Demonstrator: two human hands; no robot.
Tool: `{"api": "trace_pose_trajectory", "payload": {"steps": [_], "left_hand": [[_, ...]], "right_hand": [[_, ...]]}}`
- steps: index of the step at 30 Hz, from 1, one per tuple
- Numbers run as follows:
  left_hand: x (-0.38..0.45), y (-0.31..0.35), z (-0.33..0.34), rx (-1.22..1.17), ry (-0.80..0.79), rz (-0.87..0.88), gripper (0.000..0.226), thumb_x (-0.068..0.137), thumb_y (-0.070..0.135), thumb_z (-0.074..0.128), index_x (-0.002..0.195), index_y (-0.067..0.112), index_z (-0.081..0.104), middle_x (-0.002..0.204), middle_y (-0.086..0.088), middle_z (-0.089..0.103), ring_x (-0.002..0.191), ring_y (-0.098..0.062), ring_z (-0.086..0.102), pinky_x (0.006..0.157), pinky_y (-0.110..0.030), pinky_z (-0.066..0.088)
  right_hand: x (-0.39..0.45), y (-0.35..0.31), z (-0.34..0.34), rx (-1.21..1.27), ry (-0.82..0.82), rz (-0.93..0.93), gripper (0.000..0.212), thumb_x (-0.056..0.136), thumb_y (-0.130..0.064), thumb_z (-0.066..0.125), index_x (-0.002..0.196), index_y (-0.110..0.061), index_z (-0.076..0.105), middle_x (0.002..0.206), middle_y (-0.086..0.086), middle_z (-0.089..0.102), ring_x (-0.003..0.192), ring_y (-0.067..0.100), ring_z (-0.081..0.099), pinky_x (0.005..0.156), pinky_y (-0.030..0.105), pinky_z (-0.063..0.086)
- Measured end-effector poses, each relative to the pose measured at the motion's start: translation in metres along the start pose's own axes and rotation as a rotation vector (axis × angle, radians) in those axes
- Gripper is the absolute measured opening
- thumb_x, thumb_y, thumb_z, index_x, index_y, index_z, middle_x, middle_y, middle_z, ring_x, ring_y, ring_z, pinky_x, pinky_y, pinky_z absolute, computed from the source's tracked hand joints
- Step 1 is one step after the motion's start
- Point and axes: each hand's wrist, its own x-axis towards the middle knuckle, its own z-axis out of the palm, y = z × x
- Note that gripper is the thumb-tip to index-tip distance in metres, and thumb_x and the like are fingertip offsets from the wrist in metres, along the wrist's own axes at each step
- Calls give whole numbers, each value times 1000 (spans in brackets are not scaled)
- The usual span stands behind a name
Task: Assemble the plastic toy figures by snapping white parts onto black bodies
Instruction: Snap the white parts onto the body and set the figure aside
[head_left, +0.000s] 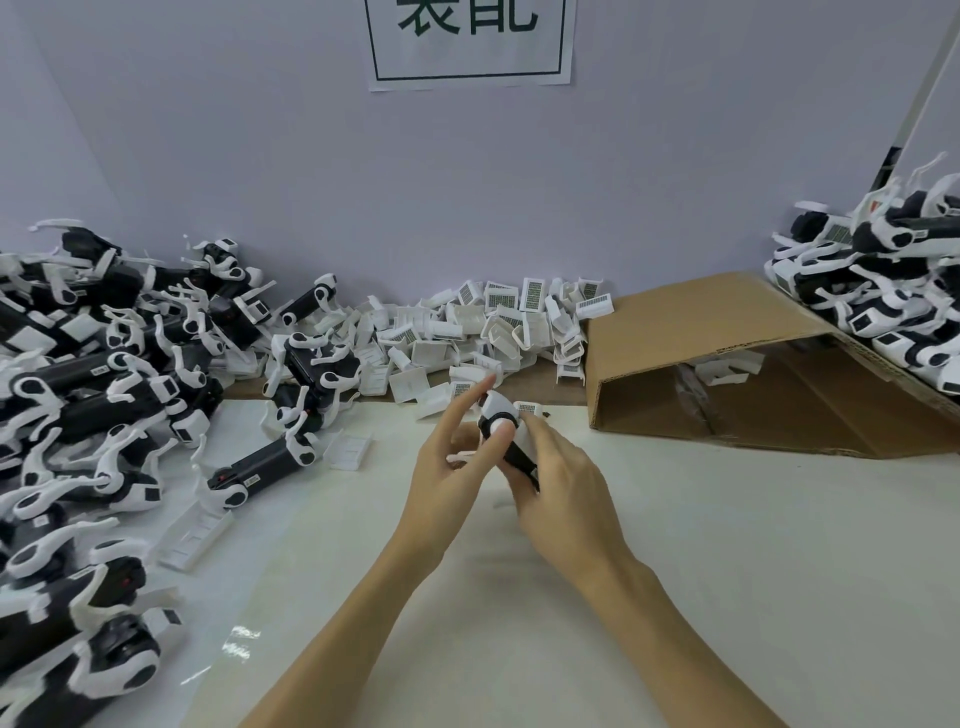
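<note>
Above the middle of the white table, both hands hold one toy figure (506, 431), a black body with white parts on it. My right hand (563, 483) grips its black lower end from the right. My left hand (452, 462) holds its white upper part with thumb and fingers, the index finger stretched up past it. A heap of loose white parts (493, 322) lies at the back wall. Many black-and-white figures (104, 374) are piled on the left.
A cardboard box (727, 374) lies on its side at the back right. A second pile of black-and-white figures (893, 291) sits on and behind it. Single white parts (350, 451) lie on the table left of the hands. A paper sign (470, 41) hangs on the wall.
</note>
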Motion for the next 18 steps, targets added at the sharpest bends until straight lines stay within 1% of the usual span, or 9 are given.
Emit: {"api": "trace_pose_trajectory", "payload": {"steps": [2,4,6,7,9,11,14,16,18], "left_hand": [[0,2,-1,31,-7,9,50,99,49,69,146,57,53,98,7,77,101,-7,72,90,-26,45],[1,4,-5,20,-14,5,56,98,54,70,150,58,49,107,8,78,106,-6,71,92,-29,44],[4,4,-13,-21,-18,-4,63,97,59,70,154,57,43,126,6,76,120,-8,69,97,-33,42],[5,3,-17,-35,-32,-6,66,97,62,69,156,57,40,134,6,73,127,-7,66,101,-35,39],[7,3,-27,-57,-90,-17,69,99,63,66,160,54,36,147,6,66,140,-7,57,108,-37,34],[9,2,-34,-46,-164,-33,64,103,61,61,161,49,37,155,7,59,148,-8,48,113,-38,30],[9,-1,-42,61,-132,-49,58,100,67,60,153,45,52,153,14,60,144,-3,51,112,-39,35],[8,-2,-41,119,11,-40,55,91,73,66,139,46,65,140,16,68,132,-5,60,113,-45,43],[10,-1,-39,162,149,3,45,88,68,69,122,40,74,122,13,74,115,-9,66,112,-50,47]], "right_hand": [[4,4,-4,33,12,-32,54,101,-31,67,152,-18,50,138,1,66,121,25,63,98,41,55],[6,11,-11,171,-20,-56,54,100,-32,68,151,-27,51,138,-7,63,124,13,61,99,29,53],[9,15,-22,446,-170,65,49,101,-46,64,148,-39,51,134,-17,62,122,-1,59,98,20,51],[11,16,-26,596,-269,157,45,101,-54,58,144,-42,53,130,-16,65,120,-3,61,99,23,51],[14,22,-33,874,-432,310,47,101,-58,49,140,-31,57,125,-1,73,118,12,68,98,37,55],[15,28,-36,1074,-528,388,49,101,-49,55,130,-10,58,122,19,73,116,36,70,99,52,56],[13,29,-32,1179,-472,409,32,97,-39,67,108,-8,65,115,27,71,113,47,69,97,55,58],[13,27,-28,1153,-331,396,34,92,-36,73,111,-10,65,118,22,71,111,43,70,90,48,61],[14,25,-26,1012,-193,324,34,88,-33,77,111,-15,60,121,9,72,109,33,72,87,42,62]]}}
